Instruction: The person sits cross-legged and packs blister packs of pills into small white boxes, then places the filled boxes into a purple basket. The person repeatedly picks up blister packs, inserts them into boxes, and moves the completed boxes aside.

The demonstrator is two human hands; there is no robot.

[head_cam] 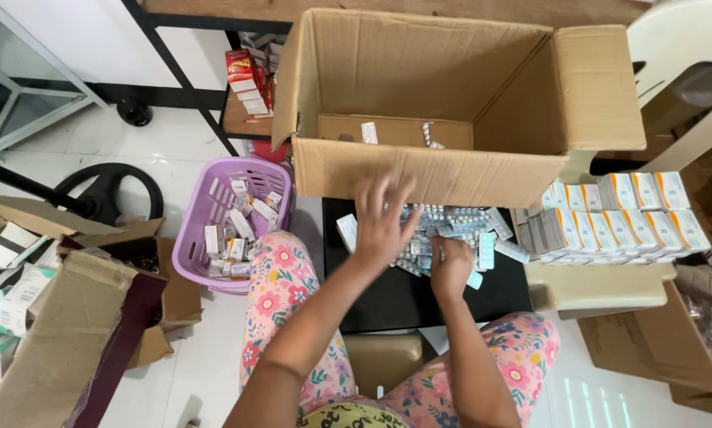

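Note:
A heap of silver and pale blue blister strips [455, 230] lies on a black stool top [395, 301] in front of me. My left hand [381, 222] hovers over the heap's left edge with fingers spread, blurred, holding nothing I can see. My right hand [449, 268] rests curled on the heap's near side, fingers closed around some strips. Behind the heap stands a large open cardboard box [427, 170] with a few blister strips [369, 132] on its bottom.
A purple plastic basket [197, 238] with small cartons stands on the floor at left. Stacked white and blue cartons [609, 222] sit at right on a beige seat. Torn cardboard boxes [62, 333] lie at far left, another [657, 349] at right. My knees in floral trousers frame the stool.

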